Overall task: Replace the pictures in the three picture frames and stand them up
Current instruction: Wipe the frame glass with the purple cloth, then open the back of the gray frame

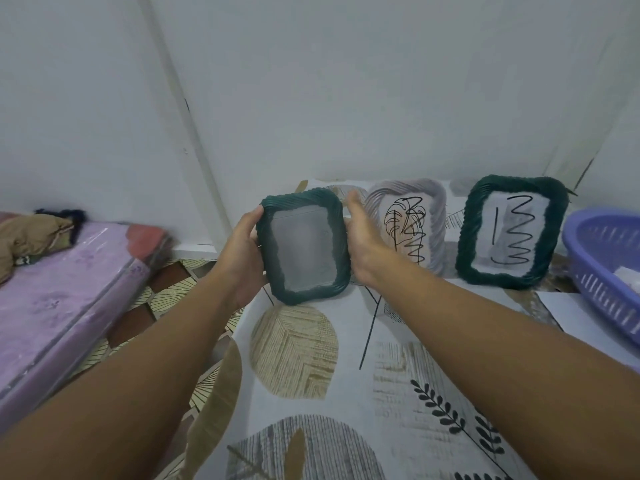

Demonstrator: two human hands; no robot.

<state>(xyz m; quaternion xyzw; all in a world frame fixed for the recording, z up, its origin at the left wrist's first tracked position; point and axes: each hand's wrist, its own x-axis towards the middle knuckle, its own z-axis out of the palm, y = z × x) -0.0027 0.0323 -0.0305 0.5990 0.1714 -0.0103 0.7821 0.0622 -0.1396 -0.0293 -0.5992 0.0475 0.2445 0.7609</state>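
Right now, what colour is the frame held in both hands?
Dark green frame, with a plain grey pane, seen in the head view.

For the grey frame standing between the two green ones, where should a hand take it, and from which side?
Probably by the top edge of the grey frame, coming from above. It stands upright at the back of the table. The right hand and the held green frame crowd its left side, while the other green frame stands close on its right. Only the top rim is free.
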